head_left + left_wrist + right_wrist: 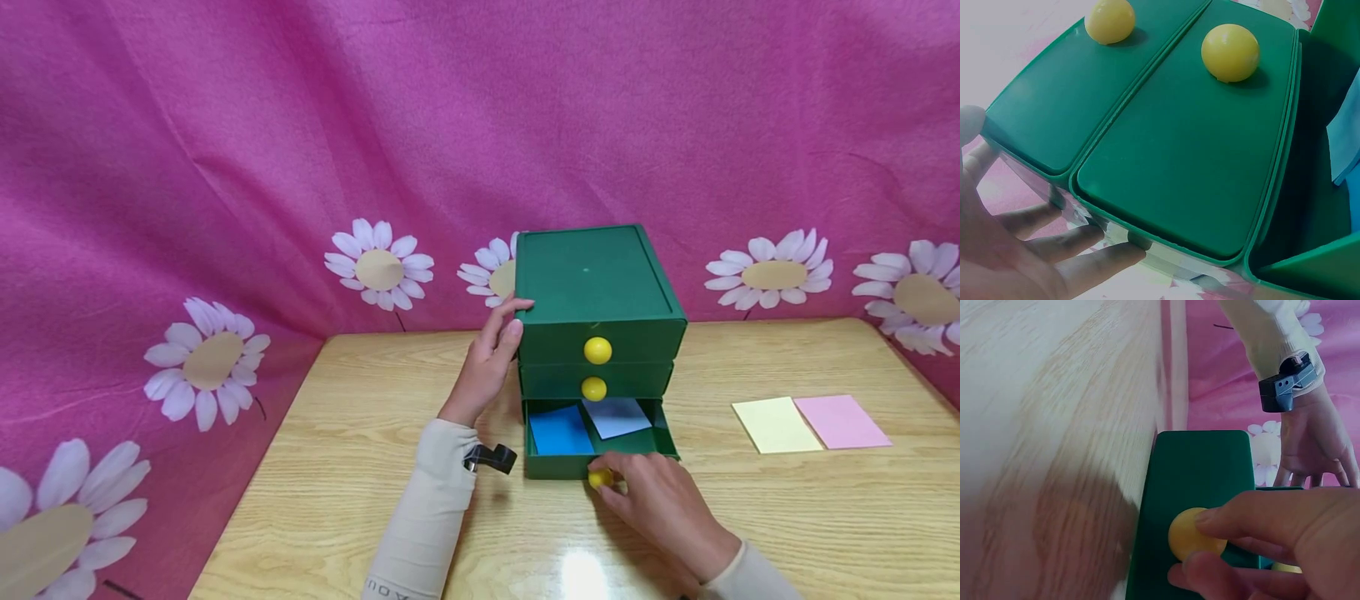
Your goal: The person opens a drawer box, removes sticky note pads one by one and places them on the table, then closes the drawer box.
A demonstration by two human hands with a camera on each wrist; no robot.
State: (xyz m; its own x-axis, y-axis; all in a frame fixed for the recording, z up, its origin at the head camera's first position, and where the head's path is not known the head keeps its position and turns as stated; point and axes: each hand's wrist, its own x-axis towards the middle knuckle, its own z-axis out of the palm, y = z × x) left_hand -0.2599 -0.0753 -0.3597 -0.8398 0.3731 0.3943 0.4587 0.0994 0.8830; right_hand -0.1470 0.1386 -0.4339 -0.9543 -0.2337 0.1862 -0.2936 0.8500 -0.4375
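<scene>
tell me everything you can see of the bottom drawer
The bottom drawer is a smooth green open-topped tray, plastic by its look, with a round yellow knob on its front. It is pulled out toward the person, beneath the shut middle drawer of the green cabinet. Inside lie a blue paper and, to its right, a pale paper. The right hand pinches the knob.

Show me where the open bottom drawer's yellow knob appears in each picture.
Head: the bottom knob is low, right of centre, pinched by the right hand.
Left wrist: not in it; the two upper knobs show instead.
Right wrist: low, slightly right of centre.
Shared landmark: the green drawer unit.
</scene>
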